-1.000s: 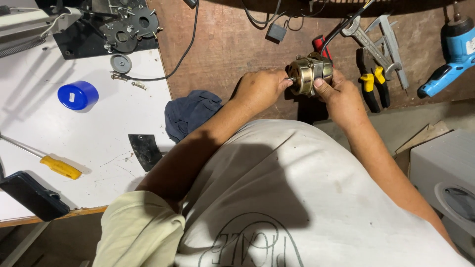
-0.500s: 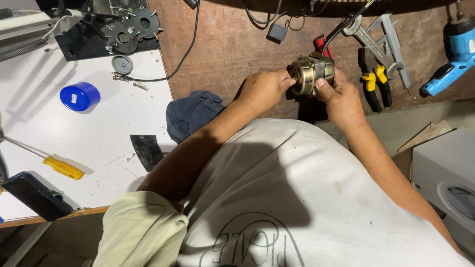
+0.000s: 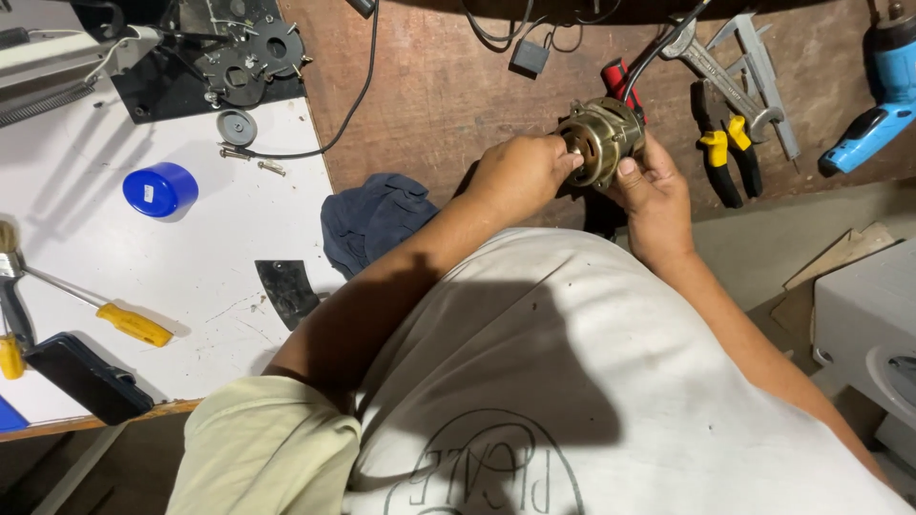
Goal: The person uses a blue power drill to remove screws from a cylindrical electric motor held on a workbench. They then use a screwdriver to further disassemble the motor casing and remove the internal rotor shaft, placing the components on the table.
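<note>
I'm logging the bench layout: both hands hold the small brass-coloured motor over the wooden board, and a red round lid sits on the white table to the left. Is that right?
Not quite: the round lid is blue, not red, as the head view shows. The rest stands: the left hand and right hand hold the brass-coloured motor over the wooden board, and the lid sits on the white table to the left.

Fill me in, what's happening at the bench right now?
A person holds a small brass-coloured electric motor in both hands above the brown wooden bench. The left hand has its fingertips at the motor's near end, and the right hand cradles it from the side. Yellow-handled pliers and a blue power drill lie to the right; a dark blue rag and a yellow-handled screwdriver lie to the left.
</note>
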